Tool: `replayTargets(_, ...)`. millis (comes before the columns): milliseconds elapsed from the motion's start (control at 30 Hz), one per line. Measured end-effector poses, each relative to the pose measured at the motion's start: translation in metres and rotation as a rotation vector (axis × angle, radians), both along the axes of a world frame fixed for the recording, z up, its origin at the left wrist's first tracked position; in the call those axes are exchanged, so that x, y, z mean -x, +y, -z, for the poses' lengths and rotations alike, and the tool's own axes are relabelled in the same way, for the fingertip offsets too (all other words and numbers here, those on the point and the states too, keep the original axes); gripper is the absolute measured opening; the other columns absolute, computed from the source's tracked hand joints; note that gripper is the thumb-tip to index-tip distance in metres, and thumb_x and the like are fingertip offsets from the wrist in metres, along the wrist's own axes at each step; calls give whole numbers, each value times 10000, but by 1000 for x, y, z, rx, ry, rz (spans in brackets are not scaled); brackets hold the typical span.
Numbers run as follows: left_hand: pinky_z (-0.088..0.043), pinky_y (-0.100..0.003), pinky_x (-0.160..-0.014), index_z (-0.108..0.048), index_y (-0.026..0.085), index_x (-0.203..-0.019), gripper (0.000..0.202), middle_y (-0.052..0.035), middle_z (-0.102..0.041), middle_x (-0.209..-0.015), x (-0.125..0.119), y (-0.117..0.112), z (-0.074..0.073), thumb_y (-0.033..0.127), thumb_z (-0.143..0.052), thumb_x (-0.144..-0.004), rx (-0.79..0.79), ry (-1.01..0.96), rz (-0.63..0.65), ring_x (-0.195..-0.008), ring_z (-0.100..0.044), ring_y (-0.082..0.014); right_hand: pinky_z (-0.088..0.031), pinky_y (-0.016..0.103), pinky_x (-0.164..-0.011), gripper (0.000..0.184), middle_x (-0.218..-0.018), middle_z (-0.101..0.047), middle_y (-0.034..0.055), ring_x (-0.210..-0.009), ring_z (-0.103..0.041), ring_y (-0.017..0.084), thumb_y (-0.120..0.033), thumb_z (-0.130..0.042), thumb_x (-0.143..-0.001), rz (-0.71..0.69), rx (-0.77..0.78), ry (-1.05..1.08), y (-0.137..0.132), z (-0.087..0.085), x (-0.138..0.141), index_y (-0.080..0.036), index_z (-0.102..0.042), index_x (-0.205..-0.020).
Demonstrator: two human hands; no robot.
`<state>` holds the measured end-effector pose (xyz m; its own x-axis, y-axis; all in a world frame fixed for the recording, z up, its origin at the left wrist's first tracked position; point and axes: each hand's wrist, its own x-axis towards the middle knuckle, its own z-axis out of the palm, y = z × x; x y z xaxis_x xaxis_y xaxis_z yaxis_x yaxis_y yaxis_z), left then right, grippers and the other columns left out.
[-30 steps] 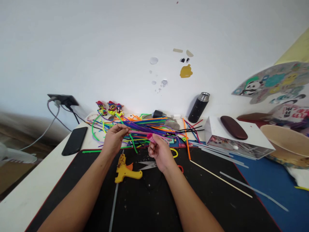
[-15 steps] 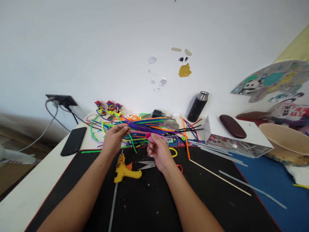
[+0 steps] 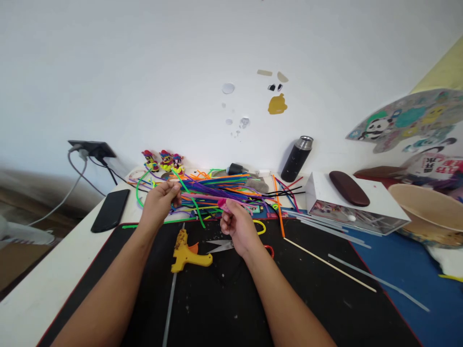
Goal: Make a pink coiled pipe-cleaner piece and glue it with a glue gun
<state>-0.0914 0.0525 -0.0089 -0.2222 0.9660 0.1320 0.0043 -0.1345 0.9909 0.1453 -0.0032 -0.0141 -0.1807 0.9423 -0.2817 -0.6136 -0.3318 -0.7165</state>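
Note:
My left hand (image 3: pixel 159 205) is closed in a pinch on the end of a pink pipe cleaner (image 3: pixel 202 196) that stretches to the right. My right hand (image 3: pixel 238 226) is closed on a small pink coiled piece (image 3: pixel 224 204) at the other end of that pipe cleaner. Both hands hover just above the black mat (image 3: pixel 224 299), in front of a heap of coloured pipe cleaners (image 3: pixel 220 188). A yellow glue gun (image 3: pixel 186 253) lies on the mat between my forearms, with scissors (image 3: pixel 220 246) beside it, partly under my right hand.
A black phone (image 3: pixel 110 217) lies at the left. Three small pipe-cleaner figures (image 3: pixel 164 161) stand by the wall. A black flask (image 3: pixel 297 159), a white box (image 3: pixel 354 205) with a dark case on it, and a bowl (image 3: pixel 427 212) sit at the right. A thin wooden stick (image 3: pixel 329 265) lies on the mat.
My left hand has moved left, away from the right hand, drawing out the pink pipe cleaner. My right hand has stayed in place.

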Motion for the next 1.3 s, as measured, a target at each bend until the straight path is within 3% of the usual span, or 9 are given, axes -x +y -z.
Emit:
replayTargets(133,-318,-250,-425,-643,227,-652,294,20,-504,-465,2,-1,1,405,-783,-839,15,165,15,-413,-457,-152,-266,213,-407,524,-577,-510,-78,-440,-462,90,-551,-919,-691,4,-4,-14,0,1,1,-231,-513,-773)
replayTargets(267,-335,-240,-478,-605,221,-578,356,-2,-595,-510,0,-2,3,400,-793,-822,-20,391,-23,-469,-471,-145,-274,206,-408,532,-575,-511,-79,-439,-461,86,-560,-916,-691,5,0,-22,0,0,0,-230,-507,-770)
replayTargets(367,-358,-241,-483,-649,213,-613,307,-13,-633,-546,-2,-1,6,399,-802,-803,-20,396,-19,-487,-511,-150,-278,206,-408,528,-571,-504,-82,-437,-460,84,-563,-914,-695,4,-2,-22,0,-1,1,-228,-514,-775)
replayTargets(467,-480,-262,-556,-728,208,-791,213,-21,-690,-632,-6,1,10,366,-858,-735,-36,281,65,-563,-626,-184,-276,207,-404,532,-571,-508,-81,-437,-462,85,-564,-915,-692,4,-2,-21,-1,-1,1,-228,-511,-772)
replayTargets(600,-580,-317,-721,-737,227,-1196,526,-71,-789,-958,-17,-5,6,379,-895,-718,-97,262,123,-852,-745,-245,-275,203,-399,539,-569,-511,-83,-435,-464,86,-576,-916,-683,0,3,-24,-1,0,2,-229,-515,-783)
replayTargets(733,-597,-389,-882,-758,241,-1245,452,-86,-772,-1125,-34,-21,-7,457,-822,-854,-140,460,312,-1033,-719,-266,-281,196,-399,540,-565,-505,-90,-433,-462,82,-584,-911,-690,-4,2,-39,0,0,3,-227,-519,-797)
replayTargets(867,-584,-397,-963,-751,276,-1282,395,-93,-742,-1249,-50,-34,-15,403,-789,-909,-284,602,427,-1156,-682,-278,-287,189,-395,533,-569,-510,-88,-433,-470,79,-595,-896,-702,-7,-19,-61,-1,1,4,-220,-531,-798)
replayTargets(1133,-564,-364,-953,-760,256,-1199,248,-76,-766,-1129,-58,-36,-8,279,-737,-953,-345,588,455,-1053,-709,-241,-290,188,-379,500,-577,-527,-90,-420,-494,87,-601,-857,-717,-24,-54,-144,-4,6,9,-210,-587,-873)
replayTargets(1300,-577,-334,-872,-767,230,-1130,214,-60,-775,-1031,-58,-36,-5,336,-749,-945,-283,534,415,-946,-725,-219,-286,187,-379,519,-586,-531,-89,-415,-490,83,-627,-851,-727,-49,-71,-157,-3,6,10,-207,-599,-896)
